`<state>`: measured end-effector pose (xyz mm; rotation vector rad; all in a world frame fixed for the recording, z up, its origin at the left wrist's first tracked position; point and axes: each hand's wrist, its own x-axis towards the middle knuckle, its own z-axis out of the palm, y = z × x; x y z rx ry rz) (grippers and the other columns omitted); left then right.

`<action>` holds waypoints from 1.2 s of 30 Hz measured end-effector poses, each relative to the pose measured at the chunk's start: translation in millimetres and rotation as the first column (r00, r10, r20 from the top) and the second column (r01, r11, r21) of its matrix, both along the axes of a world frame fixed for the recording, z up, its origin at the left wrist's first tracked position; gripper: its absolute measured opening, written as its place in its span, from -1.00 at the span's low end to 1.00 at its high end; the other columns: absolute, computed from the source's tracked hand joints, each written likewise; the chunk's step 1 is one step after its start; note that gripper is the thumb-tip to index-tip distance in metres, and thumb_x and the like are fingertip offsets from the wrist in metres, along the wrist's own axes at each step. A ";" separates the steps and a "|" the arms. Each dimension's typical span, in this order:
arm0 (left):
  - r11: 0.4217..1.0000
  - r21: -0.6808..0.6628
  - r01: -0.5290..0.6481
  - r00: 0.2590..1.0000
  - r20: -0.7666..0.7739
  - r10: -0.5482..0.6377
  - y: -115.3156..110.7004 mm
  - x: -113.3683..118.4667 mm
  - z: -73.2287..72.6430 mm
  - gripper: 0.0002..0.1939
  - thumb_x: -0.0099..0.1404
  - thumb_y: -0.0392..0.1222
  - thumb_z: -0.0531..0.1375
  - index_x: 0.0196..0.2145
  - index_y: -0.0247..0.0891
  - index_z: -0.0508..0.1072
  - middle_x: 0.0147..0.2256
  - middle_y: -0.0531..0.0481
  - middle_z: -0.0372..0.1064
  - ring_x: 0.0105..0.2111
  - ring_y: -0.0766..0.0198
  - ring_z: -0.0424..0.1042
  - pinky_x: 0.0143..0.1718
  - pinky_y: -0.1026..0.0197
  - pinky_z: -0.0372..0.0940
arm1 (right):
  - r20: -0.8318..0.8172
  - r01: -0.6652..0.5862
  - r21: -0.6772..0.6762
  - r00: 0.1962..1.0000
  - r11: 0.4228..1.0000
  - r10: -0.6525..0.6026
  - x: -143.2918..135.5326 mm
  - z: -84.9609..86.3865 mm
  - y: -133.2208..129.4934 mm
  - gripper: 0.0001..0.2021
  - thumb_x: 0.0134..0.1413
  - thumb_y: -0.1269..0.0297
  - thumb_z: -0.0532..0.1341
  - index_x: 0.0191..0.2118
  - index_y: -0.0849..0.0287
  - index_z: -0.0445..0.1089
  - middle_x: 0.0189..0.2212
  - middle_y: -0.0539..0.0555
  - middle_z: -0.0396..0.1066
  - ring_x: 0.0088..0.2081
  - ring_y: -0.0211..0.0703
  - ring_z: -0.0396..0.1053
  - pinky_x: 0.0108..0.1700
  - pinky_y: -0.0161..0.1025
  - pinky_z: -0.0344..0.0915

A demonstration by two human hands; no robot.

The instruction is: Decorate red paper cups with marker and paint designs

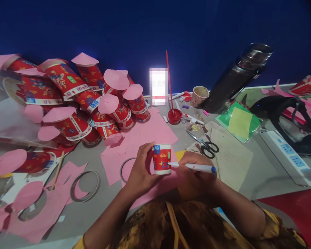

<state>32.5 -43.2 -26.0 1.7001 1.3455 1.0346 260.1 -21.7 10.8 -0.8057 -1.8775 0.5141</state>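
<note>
My left hand (139,166) is closed round a red patterned paper cup (161,168), thumb below and fingers behind it. The cup has white rims and blue marks on its side. In my right hand (197,173) is a white marker pen (200,167) with a blue end, gripped like a pencil. Its tip meets the cup's side at the blue lines. Beneath both hands lie sheets of pink paper (142,133). Black-handled scissors (209,149) rest just beyond my right hand.
Several red cups with pink paper cones (75,122) are heaped at the left. Tape rolls (85,186) and pink scraps lie nearer. At the back stand a red pot (174,117) with a stick, a small cup (199,97) and a leaning black flask (232,77). A power strip (290,157) is at right.
</note>
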 end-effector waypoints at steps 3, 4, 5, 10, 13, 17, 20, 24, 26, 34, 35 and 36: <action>1.000 0.018 0.001 1.000 -0.016 0.000 -0.2 -0.8 -1.5 -0.12 0.21 -0.03 0.53 0.36 -0.01 0.24 0.30 -0.18 0.28 0.31 -0.09 0.37 0.37 -0.19 0.33 | -0.018 -0.042 0.012 0.999 0.999 0.042 -1.4 -4.1 -0.3 -0.88 0.28 0.45 0.25 -0.24 0.08 0.46 -0.47 0.01 0.59 -0.49 -0.18 0.53 -0.41 -0.27 0.42; 1.000 0.021 -0.001 1.000 -0.017 0.002 -0.3 -0.9 -1.7 -0.11 0.21 -0.03 0.54 0.36 -0.01 0.24 0.30 -0.17 0.28 0.31 -0.09 0.37 0.37 -0.19 0.33 | -0.026 -0.049 0.022 0.998 0.999 0.049 -1.5 -4.6 -0.5 -0.89 0.28 0.45 0.25 -0.22 0.08 0.47 -0.46 0.01 0.60 -0.48 -0.18 0.53 -0.41 -0.27 0.42; 1.000 0.020 -0.003 1.000 -0.021 0.003 -0.4 -1.0 -1.8 -0.11 0.20 -0.04 0.54 0.37 0.00 0.24 0.30 -0.17 0.28 0.31 -0.09 0.38 0.37 -0.19 0.33 | -0.028 -0.048 0.030 0.998 0.998 0.048 -1.4 -4.5 -0.7 -0.89 0.28 0.44 0.25 -0.21 0.08 0.47 -0.46 0.02 0.60 -0.48 -0.18 0.53 -0.41 -0.26 0.42; 1.000 0.007 -0.014 1.000 -0.026 0.014 -0.8 -0.5 -0.4 -0.10 0.19 -0.06 0.55 0.36 -0.02 0.24 0.30 -0.18 0.28 0.30 -0.10 0.38 0.36 -0.21 0.33 | -0.010 -0.030 -0.030 1.000 0.999 0.029 0.9 3.4 -2.3 -0.89 0.24 0.44 0.25 -0.17 0.10 0.46 -0.45 0.05 0.58 -0.47 -0.14 0.53 -0.45 -0.25 0.39; 1.000 0.019 -0.012 1.000 -0.018 0.012 -0.7 -0.3 0.3 -0.13 0.19 -0.12 0.53 0.34 -0.03 0.24 0.28 -0.18 0.28 0.30 -0.11 0.38 0.34 -0.22 0.34 | -0.042 -0.078 -0.027 0.996 0.997 0.077 1.2 6.4 -2.1 -0.85 0.20 0.47 0.25 -0.16 0.10 0.47 -0.43 0.07 0.58 -0.45 -0.12 0.53 -0.40 -0.22 0.42; 1.000 0.016 -0.017 1.000 -0.025 0.017 -1.0 -1.1 1.2 -0.14 0.18 -0.15 0.51 0.34 -0.03 0.24 0.28 -0.18 0.28 0.29 -0.11 0.39 0.33 -0.22 0.35 | -0.076 -0.124 -0.009 0.990 0.992 0.123 0.2 4.9 -1.2 -0.80 0.17 0.51 0.24 -0.13 0.10 0.47 -0.43 0.06 0.57 -0.45 -0.11 0.51 -0.37 -0.20 0.43; 1.000 0.015 -0.011 0.999 -0.035 0.011 -1.2 -1.5 1.4 -0.14 0.19 -0.16 0.51 0.34 -0.02 0.24 0.28 -0.17 0.29 0.29 -0.10 0.39 0.34 -0.20 0.35 | -0.086 -0.127 -0.020 0.988 0.992 0.125 -1.3 3.4 -1.8 -0.81 0.18 0.52 0.24 -0.15 0.11 0.48 -0.44 0.05 0.55 -0.45 -0.13 0.50 -0.38 -0.21 0.41; 1.000 0.022 -0.004 0.999 -0.042 0.004 -1.2 -0.9 0.7 -0.11 0.16 -0.19 0.52 0.36 0.00 0.24 0.28 -0.14 0.29 0.29 -0.08 0.39 0.34 -0.16 0.35 | -0.091 -0.107 -0.021 0.990 0.994 0.104 -2.2 1.7 -2.7 -0.83 0.19 0.51 0.25 -0.17 0.12 0.49 -0.44 0.06 0.54 -0.43 -0.12 0.51 -0.36 -0.20 0.42; 1.000 0.022 -0.003 0.999 -0.041 0.004 -1.1 -0.6 0.1 -0.10 0.17 -0.21 0.51 0.36 0.00 0.24 0.28 -0.14 0.28 0.29 -0.06 0.39 0.34 -0.15 0.35 | -0.087 -0.115 -0.010 0.990 0.993 0.114 -1.9 1.0 -2.3 -0.85 0.21 0.49 0.25 -0.16 0.12 0.49 -0.44 0.06 0.54 -0.43 -0.12 0.51 -0.36 -0.20 0.42; 1.000 0.019 -0.005 0.999 -0.034 0.006 -1.7 -1.1 -1.0 -0.09 0.17 -0.12 0.55 0.37 -0.01 0.24 0.30 -0.17 0.27 0.31 -0.11 0.38 0.35 -0.21 0.34 | -0.085 -0.126 -0.038 0.989 0.991 0.122 -1.3 -0.7 -2.0 -0.84 0.21 0.48 0.25 -0.16 0.10 0.48 -0.43 0.05 0.53 -0.43 -0.14 0.49 -0.37 -0.20 0.41; 1.000 0.021 -0.002 0.999 -0.034 0.003 -1.8 -1.4 -1.2 -0.08 0.17 -0.12 0.55 0.38 0.00 0.24 0.30 -0.17 0.27 0.31 -0.11 0.37 0.35 -0.21 0.34 | -0.086 -0.137 -0.041 0.987 0.990 0.133 -1.3 -1.0 -2.0 -0.84 0.20 0.49 0.25 -0.15 0.10 0.47 -0.43 0.05 0.54 -0.43 -0.14 0.49 -0.36 -0.20 0.41; 1.000 0.023 -0.001 0.999 -0.034 0.002 -1.8 -1.7 -1.4 -0.09 0.18 -0.12 0.54 0.38 0.00 0.24 0.30 -0.17 0.27 0.31 -0.11 0.37 0.35 -0.21 0.34 | -0.083 -0.152 -0.041 0.986 0.988 0.148 -1.3 -1.2 -2.0 -0.84 0.20 0.49 0.25 -0.15 0.10 0.46 -0.42 0.05 0.54 -0.43 -0.14 0.49 -0.35 -0.20 0.41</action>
